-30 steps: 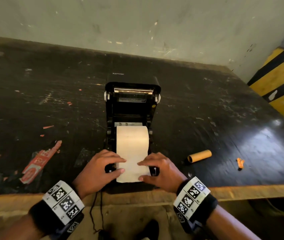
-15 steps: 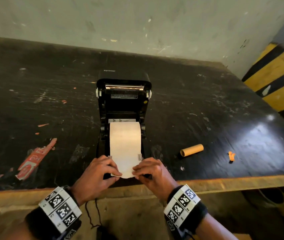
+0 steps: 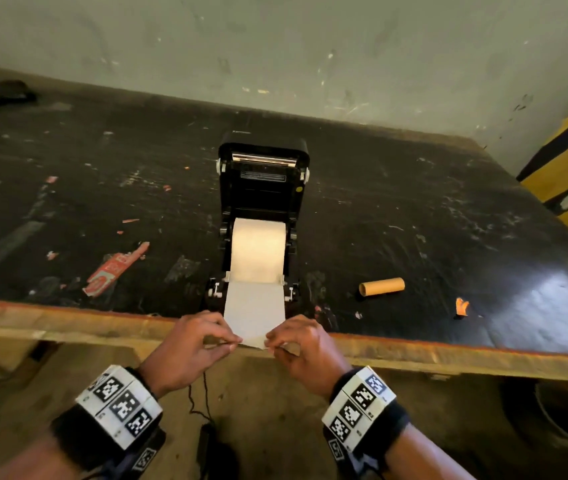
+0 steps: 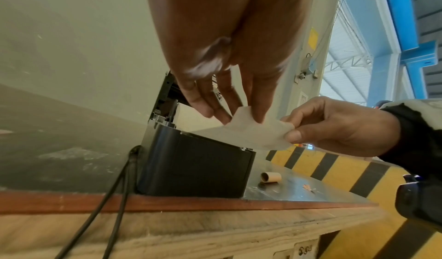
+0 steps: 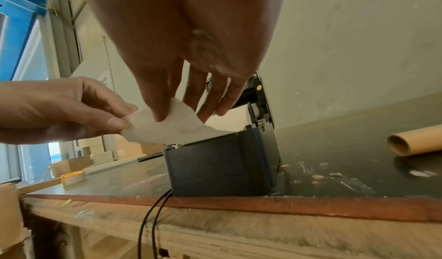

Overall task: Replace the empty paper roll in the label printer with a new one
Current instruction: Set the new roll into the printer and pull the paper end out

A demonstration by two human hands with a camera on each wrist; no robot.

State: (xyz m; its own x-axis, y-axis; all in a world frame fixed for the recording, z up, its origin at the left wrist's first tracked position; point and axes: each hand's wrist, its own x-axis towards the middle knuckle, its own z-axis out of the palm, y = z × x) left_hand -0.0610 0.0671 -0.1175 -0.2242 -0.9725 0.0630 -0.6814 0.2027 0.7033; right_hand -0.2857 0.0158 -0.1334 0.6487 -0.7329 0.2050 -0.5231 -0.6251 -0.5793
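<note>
The printer (image 3: 264,216) stands at the near edge of the dark surface (image 3: 414,220), its lid (image 3: 263,168) tilted up and back. The new roll (image 3: 258,251) sits in the open bay, between the 2 side guides. A strip of paper (image 3: 254,311) runs from the roll over the printer's front lip and out past the surface's wooden edge.

Both hands hold the free end of that strip. The left hand (image 3: 194,344) pinches the left corner between thumb and fingertips; the right hand (image 3: 305,348) pinches the right corner the same way. In the wrist views the paper end is slightly crumpled and lifted above the printer's front face, with the other fingers (image 4: 203,106) spread loosely above it.

The empty core (image 3: 381,286), a brown cardboard tube, lies on its side on the surface to the right of the printer, well apart from it. A small orange scrap (image 3: 461,306) lies further right. A torn red label (image 3: 116,268) is stuck to the surface on the left. 2 black cables (image 5: 153,221) hang down from the printer's front over the edge. A tape roll (image 5: 73,177) lies far off to the left in the right wrist view.
</note>
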